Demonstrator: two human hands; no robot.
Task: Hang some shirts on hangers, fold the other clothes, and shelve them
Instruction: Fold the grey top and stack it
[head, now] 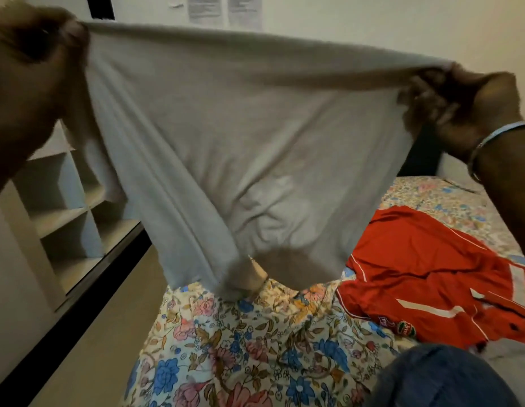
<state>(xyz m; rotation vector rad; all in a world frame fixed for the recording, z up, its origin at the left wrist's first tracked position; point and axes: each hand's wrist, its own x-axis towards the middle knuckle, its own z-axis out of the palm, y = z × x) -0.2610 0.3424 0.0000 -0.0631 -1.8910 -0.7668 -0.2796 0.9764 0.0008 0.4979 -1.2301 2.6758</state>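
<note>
Both hands (449,104) pinch grey garment (226,136) taut; no legible writing.

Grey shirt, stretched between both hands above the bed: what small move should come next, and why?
Probably lower the grey shirt flat onto the floral bedsheet to fold it. The left hand and right hand pinch its top edge taut, its bottom end already brushes the sheet, and bare sheet shows left of the red garment.

Left hand (29,69) blurred and cut off by the frame edge. Grey shirt (226,136) hides part of the shelf unit (64,201). Red garment (431,274) cropped at right. Wall papers (226,10) illegible.
</note>
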